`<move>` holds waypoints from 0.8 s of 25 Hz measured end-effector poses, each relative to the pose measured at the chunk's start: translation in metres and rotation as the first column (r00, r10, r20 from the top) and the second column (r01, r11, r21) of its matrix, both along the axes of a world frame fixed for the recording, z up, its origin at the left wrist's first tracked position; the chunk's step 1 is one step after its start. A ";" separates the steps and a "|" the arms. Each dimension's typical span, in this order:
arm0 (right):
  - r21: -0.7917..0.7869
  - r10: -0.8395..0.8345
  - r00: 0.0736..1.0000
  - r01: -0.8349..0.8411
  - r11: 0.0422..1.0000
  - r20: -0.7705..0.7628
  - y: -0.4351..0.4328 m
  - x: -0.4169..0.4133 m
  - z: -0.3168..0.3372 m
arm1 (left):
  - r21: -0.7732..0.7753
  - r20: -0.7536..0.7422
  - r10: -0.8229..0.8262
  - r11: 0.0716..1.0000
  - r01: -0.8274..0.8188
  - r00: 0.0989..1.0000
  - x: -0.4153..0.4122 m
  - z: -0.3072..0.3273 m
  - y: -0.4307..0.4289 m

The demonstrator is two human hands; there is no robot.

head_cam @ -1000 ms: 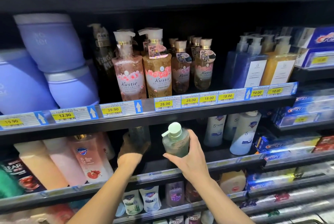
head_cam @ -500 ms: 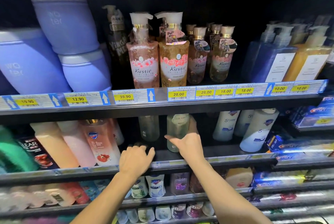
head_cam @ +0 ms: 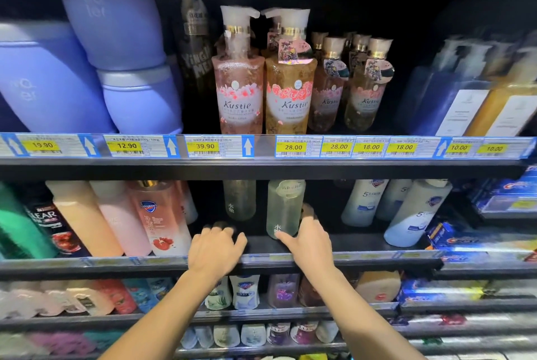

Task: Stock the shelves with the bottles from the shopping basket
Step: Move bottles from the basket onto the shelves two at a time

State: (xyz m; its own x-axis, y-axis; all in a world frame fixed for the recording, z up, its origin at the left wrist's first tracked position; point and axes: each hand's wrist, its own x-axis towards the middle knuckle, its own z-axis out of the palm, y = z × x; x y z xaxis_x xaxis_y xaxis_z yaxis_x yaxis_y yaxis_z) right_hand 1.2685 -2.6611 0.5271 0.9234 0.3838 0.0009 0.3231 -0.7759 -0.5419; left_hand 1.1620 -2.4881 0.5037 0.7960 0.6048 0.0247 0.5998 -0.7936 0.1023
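1. The pale green translucent plastic bottle (head_cam: 283, 208) stands upright on the dark middle shelf (head_cam: 363, 242), long axis vertical.
2. My right hand (head_cam: 309, 246) cups its base, thumb and fingers around it.
3. My left hand (head_cam: 216, 252) rests curled and empty, farther left.

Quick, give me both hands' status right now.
Left hand: empty, fingers curled loosely on the shelf edge.
Right hand: around the pale green bottle standing on the shelf.
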 end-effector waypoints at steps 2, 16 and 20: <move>-0.020 0.011 1.000 -0.012 1.000 -0.012 0.005 0.003 0.005 | -0.007 0.004 -0.002 1.000 0.002 1.000 -0.001 0.000 0.000; -0.004 0.029 0.999 -0.030 1.000 -0.041 0.047 0.032 0.004 | 0.000 0.032 0.000 1.000 0.000 0.999 -0.004 0.001 0.001; -0.061 -0.015 1.000 0.014 0.998 -0.020 0.040 0.021 0.009 | -0.037 0.007 -0.025 0.999 0.025 1.000 -0.003 0.002 0.001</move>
State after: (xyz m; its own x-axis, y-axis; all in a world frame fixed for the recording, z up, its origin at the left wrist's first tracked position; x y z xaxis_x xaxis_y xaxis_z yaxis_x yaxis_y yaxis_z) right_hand 1.2894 -2.6211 0.5362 0.9286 0.3689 -0.0413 0.3005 -0.8124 -0.4997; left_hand 1.1588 -2.4873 0.5054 0.8107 0.5854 0.0075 0.5791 -0.8038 0.1359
